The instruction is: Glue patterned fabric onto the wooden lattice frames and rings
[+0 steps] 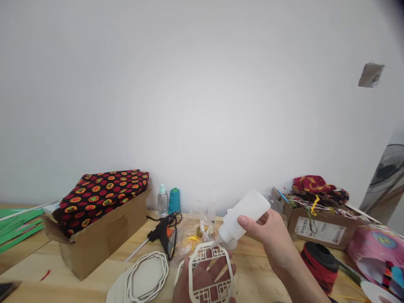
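Note:
In my right hand (pixel 273 235) is a white squeeze bottle (pixel 244 216), tipped down to the left. Its thin nozzle meets, or nearly meets, the upper edge of a cream lattice frame (pixel 191 273) with rounded corners and cut-out bars. My left hand (pixel 202 277) holds that frame from behind, palm up, its fingers showing through the openings. Left of it lies a stack of cream frames (pixel 128 282) on the table. Behind the frame sits a clear plastic bag (pixel 186 229) with yellow pieces inside.
A black glue gun (pixel 162 235) lies near a spray bottle (pixel 162 202) and a teal thread cone (pixel 174 201). Cardboard boxes stand at left (pixel 107 235) and right (pixel 318 229). A red ribbon spool (pixel 318 265) is beside my right forearm. Green strips (pixel 19 227) lie far left.

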`<state>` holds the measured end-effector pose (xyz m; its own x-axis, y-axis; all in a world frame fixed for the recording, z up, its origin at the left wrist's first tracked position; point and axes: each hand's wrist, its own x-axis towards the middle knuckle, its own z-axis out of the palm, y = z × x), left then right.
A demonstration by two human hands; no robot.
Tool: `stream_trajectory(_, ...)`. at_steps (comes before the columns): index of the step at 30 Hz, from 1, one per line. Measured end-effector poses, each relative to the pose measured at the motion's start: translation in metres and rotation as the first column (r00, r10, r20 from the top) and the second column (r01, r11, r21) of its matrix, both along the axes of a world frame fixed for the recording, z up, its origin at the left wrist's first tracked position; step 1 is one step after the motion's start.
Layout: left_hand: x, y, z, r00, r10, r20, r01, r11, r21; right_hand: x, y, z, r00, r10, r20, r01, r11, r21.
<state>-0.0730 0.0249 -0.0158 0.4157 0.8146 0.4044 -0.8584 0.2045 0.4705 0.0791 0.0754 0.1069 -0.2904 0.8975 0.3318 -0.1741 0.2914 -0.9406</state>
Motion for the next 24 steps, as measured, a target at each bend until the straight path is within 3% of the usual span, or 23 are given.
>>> stream_trajectory(7,0.0005,-0.0058,0.0023,0.998,-0.043,0.047,0.045,0.998,-0.052,0.0027,-0.0039,0.0004,0.998,-0.055,-0.017,0.055,0.998,0.018)
stream_trajectory(17,0.0014,-0.0043,-0.0033,0.997,-0.006,0.072,0.018,0.988,-0.155,0.0075,-0.0022,0.0029,0.991,-0.112,-0.068,0.114,0.993,0.019)
stream_trajectory(24,0.0036,-0.0071,-0.0041,0.999,-0.006,0.050,0.015,0.984,-0.175,0.0046,-0.0047,0.0041,0.993,-0.116,0.036,0.114,0.992,0.051)
